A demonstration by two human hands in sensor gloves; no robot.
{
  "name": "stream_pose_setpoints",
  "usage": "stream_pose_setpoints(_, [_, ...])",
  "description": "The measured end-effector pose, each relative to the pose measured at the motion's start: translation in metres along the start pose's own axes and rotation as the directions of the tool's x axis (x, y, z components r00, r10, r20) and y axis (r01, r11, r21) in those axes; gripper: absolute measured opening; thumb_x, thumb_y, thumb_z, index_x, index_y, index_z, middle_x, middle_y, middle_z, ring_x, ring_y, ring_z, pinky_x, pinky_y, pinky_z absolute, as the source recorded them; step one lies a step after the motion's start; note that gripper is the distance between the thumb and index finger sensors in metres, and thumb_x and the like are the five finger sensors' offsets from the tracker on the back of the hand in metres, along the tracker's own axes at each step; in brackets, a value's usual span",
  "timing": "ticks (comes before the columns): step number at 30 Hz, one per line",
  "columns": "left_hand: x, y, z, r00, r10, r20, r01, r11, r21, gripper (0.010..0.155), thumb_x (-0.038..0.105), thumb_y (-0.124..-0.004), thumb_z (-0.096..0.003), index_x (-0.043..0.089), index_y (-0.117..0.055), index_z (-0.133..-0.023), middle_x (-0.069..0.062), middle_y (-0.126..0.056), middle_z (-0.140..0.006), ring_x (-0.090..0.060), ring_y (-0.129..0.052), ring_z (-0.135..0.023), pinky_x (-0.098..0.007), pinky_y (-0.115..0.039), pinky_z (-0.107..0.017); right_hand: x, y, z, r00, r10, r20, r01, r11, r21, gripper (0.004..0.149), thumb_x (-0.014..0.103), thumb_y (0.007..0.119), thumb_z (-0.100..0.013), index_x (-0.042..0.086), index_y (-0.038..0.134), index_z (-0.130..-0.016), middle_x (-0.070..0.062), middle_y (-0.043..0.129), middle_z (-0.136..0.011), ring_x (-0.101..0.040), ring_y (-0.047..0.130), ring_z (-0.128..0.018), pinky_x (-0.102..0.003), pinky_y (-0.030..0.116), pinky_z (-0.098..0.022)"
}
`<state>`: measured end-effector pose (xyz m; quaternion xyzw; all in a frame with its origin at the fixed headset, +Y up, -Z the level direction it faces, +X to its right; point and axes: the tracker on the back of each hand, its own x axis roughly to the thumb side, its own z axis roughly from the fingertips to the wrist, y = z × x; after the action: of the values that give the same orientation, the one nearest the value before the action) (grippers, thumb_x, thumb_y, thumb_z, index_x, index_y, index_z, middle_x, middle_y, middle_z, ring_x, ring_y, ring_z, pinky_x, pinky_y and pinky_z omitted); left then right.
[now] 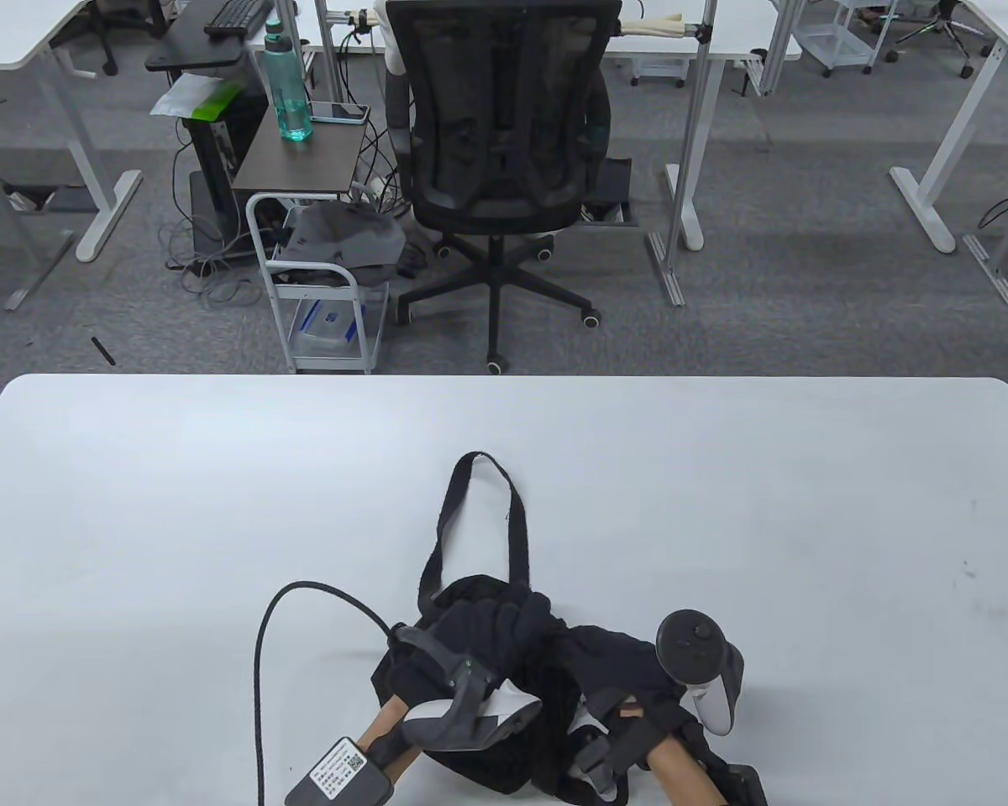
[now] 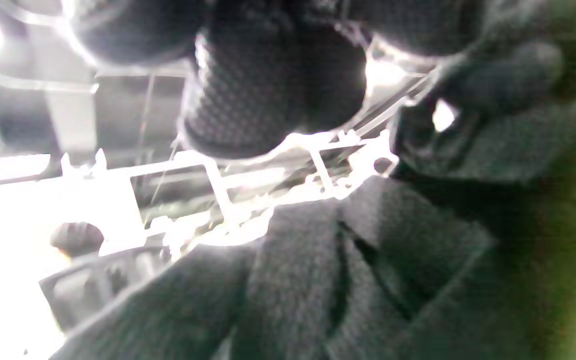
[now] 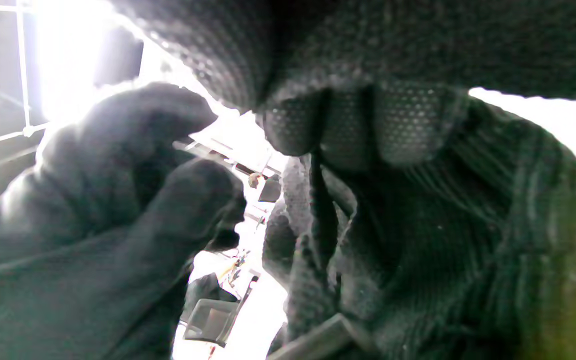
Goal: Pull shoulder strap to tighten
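Shoulder strap loops out toward 12 o'clock from black bag, lying at table near edge, 6 o'clock. My left hand and right hand both bunch bag cloth, fingers curled in, holding bag steady for pull, I think.

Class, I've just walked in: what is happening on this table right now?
A person in sensor gloves works on a black bag lying at the near edge of the white table. The left hand and right hand are both buried in the bunched fabric. The shoulder strap lies in a slack loop stretching away from them, so no tightening shows yet.
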<state>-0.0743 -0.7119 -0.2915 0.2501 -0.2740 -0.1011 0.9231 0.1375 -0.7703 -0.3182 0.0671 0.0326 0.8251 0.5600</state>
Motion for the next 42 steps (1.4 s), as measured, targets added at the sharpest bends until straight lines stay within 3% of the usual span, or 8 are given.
stream_pose_setpoints(4, [-0.015, -0.015, 0.000, 0.979, 0.178, -0.101, -0.199, 0.944, -0.263, 0.050, 0.049, -0.075, -0.0375, 0.037, -0.074, -0.086, 0.012, -0.101, -0.066, -0.011, -0.105, -0.053, -0.026, -0.089, -0.032, -0.005, 0.000, -0.003, 0.999, -0.036, -0.025, 0.037, 0.999, 0.019, 0.039, 0.031, 0.079, -0.045, 0.008, 0.094, -0.071, -0.018, 0.096, -0.077, -0.039, 0.096, -0.061, -0.058, 0.073, -0.051])
stream_pose_setpoints(6, [-0.017, -0.031, 0.001, 0.945, 0.294, -0.145, -0.328, 0.829, -0.454, 0.048, 0.050, -0.076, -0.0377, 0.038, -0.076, -0.085, 0.011, -0.097, -0.074, -0.013, -0.102, -0.062, -0.027, -0.087, -0.037, -0.007, 0.001, -0.004, 0.998, -0.053, -0.040, 0.055, 0.998, 0.038, 0.040, 0.031, 0.079, -0.045, 0.007, 0.092, -0.073, -0.018, 0.094, -0.080, -0.040, 0.094, -0.064, -0.059, 0.072, -0.052])
stream_pose_setpoints(9, [-0.008, -0.054, 0.005, 0.878, 0.458, -0.137, -0.438, 0.657, -0.614, 0.059, 0.053, -0.077, -0.0364, 0.038, -0.074, -0.093, 0.005, -0.083, -0.093, -0.017, -0.091, -0.077, -0.030, -0.084, -0.047, -0.010, 0.003, -0.006, 0.995, -0.083, -0.059, 0.087, 0.994, 0.069, 0.041, 0.031, 0.079, -0.045, 0.006, 0.091, -0.075, -0.020, 0.090, -0.084, -0.043, 0.090, -0.070, -0.061, 0.070, -0.054])
stream_pose_setpoints(10, [-0.003, -0.059, 0.007, 0.863, 0.484, -0.143, -0.459, 0.635, -0.622, 0.064, 0.055, -0.077, -0.0352, 0.036, -0.071, -0.096, 0.002, -0.077, -0.097, -0.021, -0.086, -0.078, -0.032, -0.081, -0.049, -0.011, 0.004, -0.007, 0.994, -0.090, -0.069, 0.095, 0.992, 0.083, 0.041, 0.031, 0.079, -0.045, 0.005, 0.091, -0.075, -0.022, 0.089, -0.085, -0.045, 0.089, -0.071, -0.062, 0.070, -0.054])
stream_pose_setpoints(21, [0.030, -0.073, 0.008, 0.931, 0.360, -0.049, -0.306, 0.702, -0.643, 0.082, 0.071, -0.063, -0.0314, 0.038, -0.049, -0.105, -0.001, -0.061, -0.100, -0.023, -0.074, -0.076, -0.035, -0.073, -0.054, -0.013, 0.010, -0.001, 0.988, -0.010, -0.155, 0.052, 0.963, 0.264, 0.042, 0.031, 0.081, -0.044, 0.001, 0.092, -0.071, -0.028, 0.093, -0.078, -0.044, 0.075, -0.084, -0.066, 0.062, -0.056])
stream_pose_setpoints(30, [0.048, -0.075, 0.005, 0.964, 0.251, -0.085, -0.250, 0.751, -0.611, 0.091, 0.074, -0.061, -0.0294, 0.029, -0.047, -0.108, -0.004, -0.066, -0.097, -0.023, -0.078, -0.073, -0.035, -0.075, -0.053, -0.011, 0.029, 0.006, 0.988, 0.029, -0.153, 0.040, 0.902, 0.430, 0.046, 0.035, 0.081, -0.044, 0.003, 0.088, -0.076, -0.029, 0.083, -0.087, -0.043, 0.040, -0.094, -0.071, 0.029, -0.059])
stream_pose_setpoints(37, [0.039, -0.077, 0.003, 0.943, 0.284, -0.170, -0.328, 0.732, -0.597, 0.091, 0.077, -0.062, -0.0312, 0.030, -0.048, -0.108, 0.000, -0.068, -0.096, -0.021, -0.080, -0.072, -0.032, -0.076, -0.052, -0.016, 0.011, 0.010, 0.956, -0.230, -0.181, 0.285, 0.875, 0.390, 0.040, 0.031, 0.081, -0.045, 0.005, 0.091, -0.073, -0.022, 0.092, -0.077, -0.044, 0.066, -0.088, -0.072, 0.030, -0.058])
stream_pose_setpoints(42, [0.035, -0.079, 0.001, 0.931, 0.281, -0.235, -0.366, 0.715, -0.595, 0.089, 0.076, -0.059, -0.0309, 0.032, -0.046, -0.107, 0.001, -0.067, -0.095, -0.019, -0.078, -0.072, -0.031, -0.075, -0.052, -0.016, -0.008, 0.014, 0.915, -0.369, -0.165, 0.404, 0.846, 0.346, 0.042, 0.032, 0.079, -0.046, 0.002, 0.091, -0.071, -0.024, 0.093, -0.077, -0.047, 0.074, -0.083, -0.072, 0.044, -0.059])
